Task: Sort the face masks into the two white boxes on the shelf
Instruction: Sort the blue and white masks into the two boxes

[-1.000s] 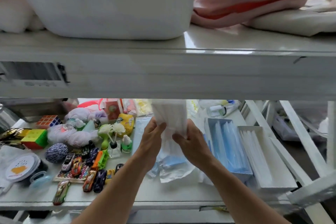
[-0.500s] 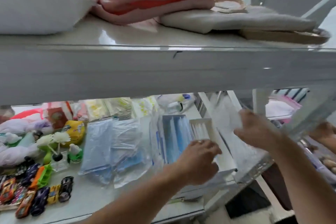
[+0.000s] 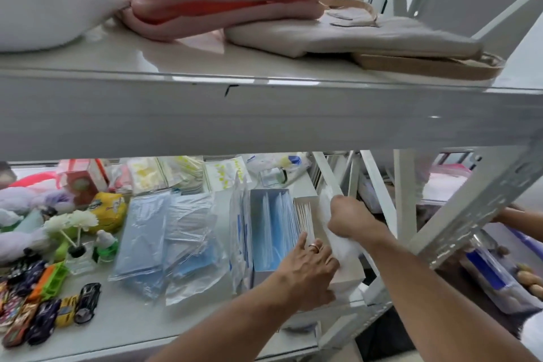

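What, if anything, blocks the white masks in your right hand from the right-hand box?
Nothing visible: the right hand holds the white masks just above the open right-hand box; the left hand touches its left side.

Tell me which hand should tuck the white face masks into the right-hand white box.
Right. The right hand has its grip on the stack of white face masks over the right-hand white box; the left hand only rests open at its near end.

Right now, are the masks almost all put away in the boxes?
Not quite. Done: the left box holds blue masks, the right box some white masks. In hand: the right-hand grip pushes a white mask bundle into the right box. Left: bagged blue masks lie loose on the shelf.
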`<action>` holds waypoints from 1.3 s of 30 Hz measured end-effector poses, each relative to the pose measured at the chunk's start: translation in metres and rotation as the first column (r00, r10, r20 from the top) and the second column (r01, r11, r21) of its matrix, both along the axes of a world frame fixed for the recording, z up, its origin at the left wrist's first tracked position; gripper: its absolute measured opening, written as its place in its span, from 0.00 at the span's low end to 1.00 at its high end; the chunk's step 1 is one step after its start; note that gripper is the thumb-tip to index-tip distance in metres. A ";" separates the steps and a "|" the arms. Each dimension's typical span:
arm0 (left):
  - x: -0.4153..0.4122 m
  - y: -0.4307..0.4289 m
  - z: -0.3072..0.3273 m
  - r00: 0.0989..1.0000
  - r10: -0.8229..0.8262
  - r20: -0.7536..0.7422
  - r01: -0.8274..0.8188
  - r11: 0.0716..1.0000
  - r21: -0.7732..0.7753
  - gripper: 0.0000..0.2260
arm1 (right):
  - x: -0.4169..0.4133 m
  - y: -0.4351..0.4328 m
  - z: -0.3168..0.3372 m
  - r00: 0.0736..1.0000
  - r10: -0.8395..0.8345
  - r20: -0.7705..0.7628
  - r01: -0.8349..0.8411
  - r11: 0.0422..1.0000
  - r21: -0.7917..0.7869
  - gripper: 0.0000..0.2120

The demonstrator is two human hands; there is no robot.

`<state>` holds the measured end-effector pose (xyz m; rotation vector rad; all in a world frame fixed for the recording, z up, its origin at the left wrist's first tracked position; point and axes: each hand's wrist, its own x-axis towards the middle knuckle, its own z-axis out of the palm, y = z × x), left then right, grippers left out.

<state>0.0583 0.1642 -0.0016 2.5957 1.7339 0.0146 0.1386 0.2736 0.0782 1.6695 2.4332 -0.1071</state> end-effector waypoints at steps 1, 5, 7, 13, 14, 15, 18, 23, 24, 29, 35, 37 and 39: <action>0.000 -0.001 0.000 1.000 0.007 0.016 -0.007 1.000 0.009 0.26 | 0.000 -0.004 -0.009 1.000 -0.007 -0.018 0.008 1.000 0.021 0.13; -0.002 -0.006 -0.008 0.996 0.005 0.086 -0.010 0.998 0.066 0.31 | 0.007 -0.011 -0.047 0.991 -0.059 -0.117 0.056 0.998 -0.028 0.18; -0.004 -0.010 -0.013 0.994 -0.003 0.106 -0.006 0.997 0.080 0.32 | 0.007 -0.011 -0.057 0.981 -0.109 -0.160 0.089 0.988 -0.125 0.17; -0.009 -0.041 -0.021 0.986 -0.012 0.169 -0.026 0.974 0.224 0.24 | 0.001 -0.005 -0.072 0.836 -0.375 -0.402 0.200 0.889 -0.413 0.18; -0.007 -0.045 -0.021 0.983 -0.005 0.186 -0.036 0.975 0.217 0.25 | 0.002 -0.005 -0.076 0.813 -0.378 -0.443 0.196 0.894 -0.403 0.17; -0.005 -0.048 -0.022 0.979 0.003 0.205 -0.044 0.979 0.198 0.27 | 0.002 -0.005 -0.079 0.796 -0.369 -0.480 0.183 0.902 -0.390 0.15; -0.004 -0.053 -0.015 0.977 -0.014 0.212 -0.018 0.989 0.149 0.27 | 0.006 -0.008 -0.086 0.760 -0.302 -0.575 0.109 0.932 -0.346 0.10; -0.011 -0.071 -0.002 0.958 -0.104 0.267 0.028 0.961 0.275 0.22 | 0.009 -0.009 -0.090 0.762 -0.367 -0.534 0.123 0.891 -0.437 0.32; -0.015 -0.078 0.002 0.929 -0.144 0.341 0.024 0.943 0.332 0.19 | 0.008 -0.010 -0.089 0.745 -0.389 -0.542 0.127 0.880 -0.457 0.34; -0.071 -0.122 0.008 0.691 -0.121 0.712 -0.354 0.803 0.480 0.06 | 0.002 -0.030 -0.056 0.808 -0.252 -0.533 0.144 0.961 -0.237 0.37; -0.212 -0.127 -0.035 0.155 0.672 0.724 -0.933 0.341 -0.117 0.14 | -0.067 -0.106 -0.001 0.541 0.172 -0.824 0.021 0.976 0.218 0.17; -0.239 -0.128 -0.042 0.029 0.822 0.568 -0.926 0.236 -0.295 0.22 | -0.113 -0.125 -0.005 0.535 0.198 -0.821 -0.148 0.979 0.139 0.20; -0.251 -0.129 -0.047 0.025 0.863 0.504 -0.910 0.227 -0.345 0.27 | -0.162 -0.131 -0.016 0.634 0.179 -0.752 -0.288 0.958 -0.015 0.28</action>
